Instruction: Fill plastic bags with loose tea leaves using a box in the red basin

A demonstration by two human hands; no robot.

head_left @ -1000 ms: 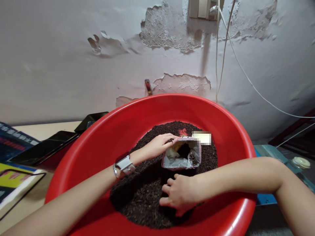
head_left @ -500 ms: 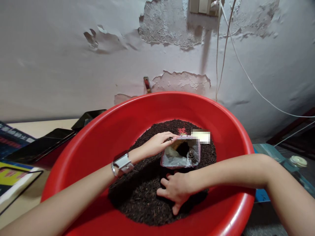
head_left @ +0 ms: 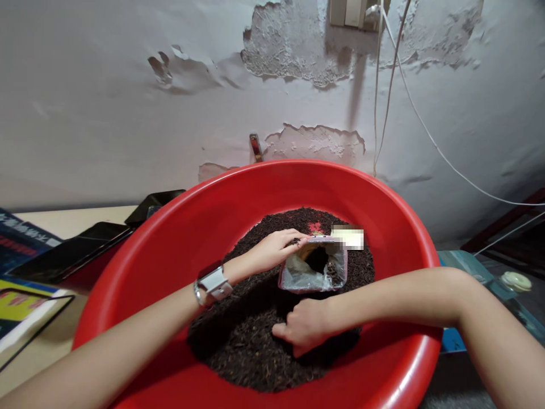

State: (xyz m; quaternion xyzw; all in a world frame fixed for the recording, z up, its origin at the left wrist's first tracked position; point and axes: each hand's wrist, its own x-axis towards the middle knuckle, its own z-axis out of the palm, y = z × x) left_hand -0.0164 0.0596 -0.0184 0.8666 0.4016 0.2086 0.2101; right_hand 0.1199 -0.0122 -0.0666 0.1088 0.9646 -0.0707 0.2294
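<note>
Open container (head_left: 345, 269) with crinkled translucent lining (head_left: 303, 279)

The camera is worn on the person's head and looks forward and down, from above the near side of the red tub (head_left: 298, 184). It is quite close to this tub, so the bottom edge of the picture cuts it, and one can look inside, onto the dark soil (head_left: 255, 355). The left hand (head_left: 276, 249) and the right hand (head_left: 310, 326) appear below the centre. Farther away, the wall (head_left: 106, 113) fills most of the upper part.
</note>
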